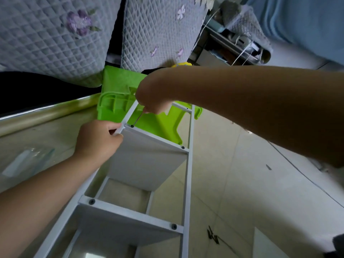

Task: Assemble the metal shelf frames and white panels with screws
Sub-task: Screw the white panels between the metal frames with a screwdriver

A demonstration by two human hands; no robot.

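A white metal shelf frame (188,175) runs up the middle of the view, with white panels (147,164) fixed between its rails. My left hand (96,140) grips the frame's left rail beside the upper panel's corner. My right hand (152,97) pinches a thin hex key (137,119) whose tip sits in a dark screw (132,126) at that corner. Another screw (183,147) sits at the panel's right corner. Two more screws (91,201) hold the lower crossbar.
A green plastic stool (115,101) lies under the far end of the frame. A quilted grey cover (55,43) hangs behind it. Several dark loose screws (212,236) lie on the tiled floor at the right. A clear plastic bag (26,161) lies at the left.
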